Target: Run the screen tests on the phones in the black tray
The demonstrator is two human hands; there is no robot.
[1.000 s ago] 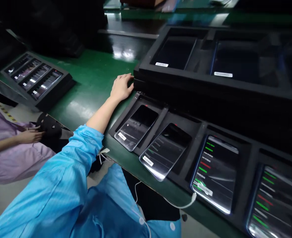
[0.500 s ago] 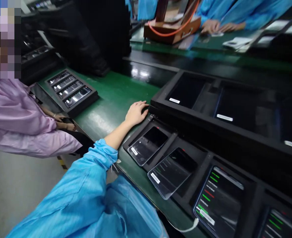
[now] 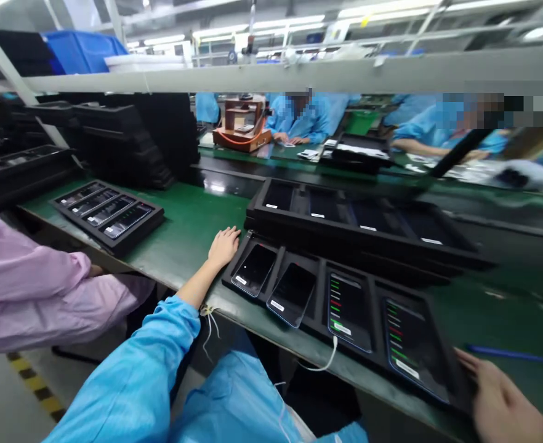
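Observation:
In front of me on the bench lies a black tray [image 3: 321, 271] holding several phones side by side. The leftmost phone [image 3: 254, 269] has a dark screen; the second phone [image 3: 292, 294] sits askew, overhanging the tray's front edge. A third phone [image 3: 349, 311] shows green, white and red text lines, and a white cable [image 3: 330, 360] reaches its lower edge. Similar lines light the rightmost phone [image 3: 414, 347]. My left hand [image 3: 224, 246] rests with fingers stretched out at the tray's left end. My right hand [image 3: 506, 394], slightly blurred, grips the tray's right end.
Behind stands a stack of black trays [image 3: 345, 240] with dark-screened phones on top. Another phone tray [image 3: 114, 237] lies left, near a person's pink sleeve [image 3: 31, 277]. A blue pen-like stick [image 3: 506, 353] lies right. People in blue work across the bench.
The view has tilted up and swung right, bringing the tray's right end and my right hand into sight. My left hand stays at the tray's left end.

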